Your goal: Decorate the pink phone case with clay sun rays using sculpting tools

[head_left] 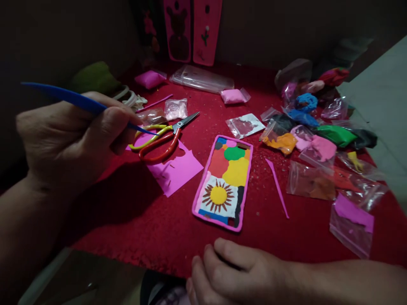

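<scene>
My left hand [79,135] is closed in a pen-like grip around a slim blue modelling tool [73,98], its fine tip held over the scissors. A phone case [227,180] lies flat on the red table, with a pink rim, patches of coloured clay and a yellow sun with brown rays on white. At the table's front edge, just below the case, rests my right hand [232,271], fingers curled in and nothing visible in them. Scissors with red and yellow handles [171,135] lie partly on a pink sheet [174,171], left of the case.
Several bags of coloured clay [280,142] crowd the right side of the red table [127,228]. A thin pink modelling tool [278,188] lies right of the case. Farther back are a clear phone case [203,79] and pink clay packets [235,96]. Decorated cases [206,34] stand behind.
</scene>
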A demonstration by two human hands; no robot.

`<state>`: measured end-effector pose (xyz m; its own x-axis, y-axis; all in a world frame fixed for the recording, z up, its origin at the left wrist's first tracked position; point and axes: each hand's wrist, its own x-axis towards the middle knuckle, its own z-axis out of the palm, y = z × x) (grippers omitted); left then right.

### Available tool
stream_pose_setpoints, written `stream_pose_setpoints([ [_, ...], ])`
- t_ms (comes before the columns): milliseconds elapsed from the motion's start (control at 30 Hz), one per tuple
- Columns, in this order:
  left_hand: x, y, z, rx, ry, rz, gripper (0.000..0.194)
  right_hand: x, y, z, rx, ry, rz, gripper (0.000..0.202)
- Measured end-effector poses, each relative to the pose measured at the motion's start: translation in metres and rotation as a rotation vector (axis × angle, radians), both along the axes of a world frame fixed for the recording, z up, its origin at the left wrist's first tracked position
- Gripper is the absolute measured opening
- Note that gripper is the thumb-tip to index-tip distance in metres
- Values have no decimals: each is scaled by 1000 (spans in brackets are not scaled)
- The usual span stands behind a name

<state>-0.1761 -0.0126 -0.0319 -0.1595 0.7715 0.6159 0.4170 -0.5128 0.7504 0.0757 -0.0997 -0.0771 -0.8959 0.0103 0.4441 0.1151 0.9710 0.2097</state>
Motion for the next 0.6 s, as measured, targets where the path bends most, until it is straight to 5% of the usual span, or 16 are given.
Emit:
stream_pose_setpoints([
  [233,-5,8,2,36,121,87,20,-5,0,-1,-149,182,-1,15],
  [600,-22,23,-2,129,-62,-255,5,-3,-5,8,-250,166,-11,30],
])
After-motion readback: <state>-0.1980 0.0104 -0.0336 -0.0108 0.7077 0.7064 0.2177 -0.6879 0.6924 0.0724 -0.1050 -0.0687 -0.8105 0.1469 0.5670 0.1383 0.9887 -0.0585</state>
